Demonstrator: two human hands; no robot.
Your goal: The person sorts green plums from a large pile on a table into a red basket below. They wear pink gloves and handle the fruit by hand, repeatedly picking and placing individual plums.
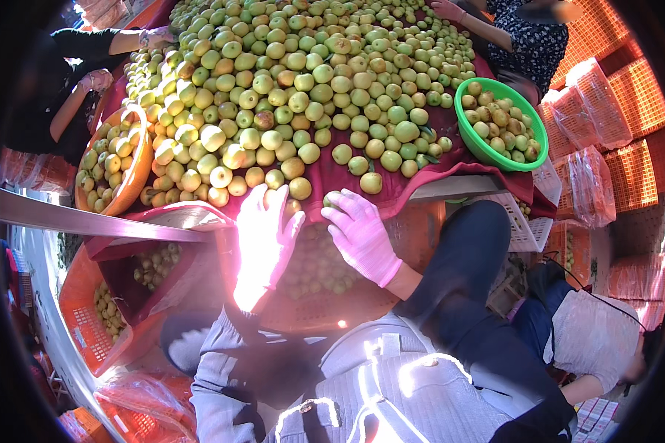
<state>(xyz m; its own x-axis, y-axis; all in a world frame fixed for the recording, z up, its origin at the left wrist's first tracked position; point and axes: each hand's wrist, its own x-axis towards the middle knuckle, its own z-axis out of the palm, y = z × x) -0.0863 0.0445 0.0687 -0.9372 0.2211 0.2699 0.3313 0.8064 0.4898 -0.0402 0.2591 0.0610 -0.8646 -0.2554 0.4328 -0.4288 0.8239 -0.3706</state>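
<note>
A large heap of green-yellow fruits (pixel 288 83), apparently jujubes, covers a table draped in dark red cloth (pixel 332 185). My left hand (pixel 266 238), in a pink knit glove bleached by glare, reaches its fingers to the heap's near edge. A yellowish fruit (pixel 293 207) shows between its thumb and forefinger; whether it is gripped cannot be made out. My right hand (pixel 363 235), gloved in the same pink, has its fingertips around a green fruit (pixel 331 199) at the cloth's edge. Below both hands, an orange crate (pixel 305 313) holds more fruits, dimmed by haze.
An orange basket (pixel 144 160) of fruits tilts at left; a green basin (pixel 542 138) of browner fruits stands at right. A metal bar (pixel 105 219) juts in from the left. Co-workers' gloved hands (pixel 97 80) touch the far sides. Orange crates (pixel 637 83) are stacked at right.
</note>
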